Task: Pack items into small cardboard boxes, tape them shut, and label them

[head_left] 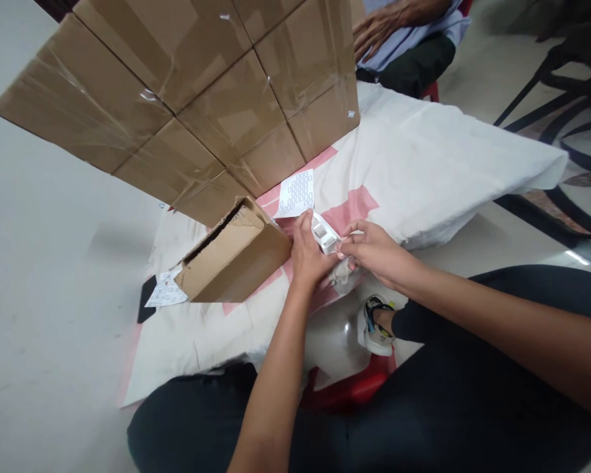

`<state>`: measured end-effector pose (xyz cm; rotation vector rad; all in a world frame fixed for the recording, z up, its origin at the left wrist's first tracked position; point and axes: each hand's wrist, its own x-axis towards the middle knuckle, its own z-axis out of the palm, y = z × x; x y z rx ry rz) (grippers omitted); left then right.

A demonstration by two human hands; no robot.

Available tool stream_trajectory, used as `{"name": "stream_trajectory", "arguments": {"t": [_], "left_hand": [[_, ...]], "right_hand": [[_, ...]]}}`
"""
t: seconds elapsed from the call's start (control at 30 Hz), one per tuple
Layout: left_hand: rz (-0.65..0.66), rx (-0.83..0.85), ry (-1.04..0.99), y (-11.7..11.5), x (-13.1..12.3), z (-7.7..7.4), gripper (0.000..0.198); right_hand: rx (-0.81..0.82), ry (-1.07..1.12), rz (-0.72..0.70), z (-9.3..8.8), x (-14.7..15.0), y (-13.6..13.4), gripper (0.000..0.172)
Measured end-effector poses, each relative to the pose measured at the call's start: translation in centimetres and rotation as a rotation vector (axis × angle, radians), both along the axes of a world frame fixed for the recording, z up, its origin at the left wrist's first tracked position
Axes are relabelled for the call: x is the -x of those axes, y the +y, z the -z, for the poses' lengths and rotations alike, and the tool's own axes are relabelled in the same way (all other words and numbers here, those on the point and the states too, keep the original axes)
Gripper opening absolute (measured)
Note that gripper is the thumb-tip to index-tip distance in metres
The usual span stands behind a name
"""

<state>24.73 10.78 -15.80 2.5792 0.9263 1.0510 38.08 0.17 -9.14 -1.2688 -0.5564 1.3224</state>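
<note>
A small white item (325,233) with a pale grey panel, perhaps plastic, lies at the table's near edge. My left hand (309,253) is closed around its left side, the fingers over the far end and the thumb toward the near end. From the right, my right hand (377,255) pinches at the item's near corner. Something small and shiny shows at its fingertips, too blurred to name. Just beyond my left hand rests a white sheet of small printed outlines (297,192). An opened cardboard box (241,263) with a torn top edge stands left of my left hand.
Taped cardboard boxes (226,98) form a wall at the back of the cloth-covered table (423,144). A printed paper (167,291) and a dark flat object (146,299) lie at the left. Another person's hand (381,29) shows behind the boxes. A red stool (349,387) is below.
</note>
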Motion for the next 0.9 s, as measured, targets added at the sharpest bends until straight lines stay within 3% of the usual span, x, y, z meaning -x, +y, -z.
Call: {"name": "stream_trajectory", "arguments": {"t": [0.3, 0.63, 0.9], "left_hand": [[-0.001, 0.006, -0.007, 0.0, 0.0, -0.1, 0.109], [0.082, -0.034, -0.045, 0.5, 0.1, -0.1, 0.105], [0.144, 0.083, -0.106, 0.6, 0.8, -0.4, 0.090]], "right_hand": [[0.077, -0.023, 0.002, 0.7, 0.3, -0.1, 0.026], [0.114, -0.042, -0.011, 1.4, 0.2, 0.1, 0.028], [0.144, -0.065, -0.021, 0.9, 0.0, 0.1, 0.025]]}}
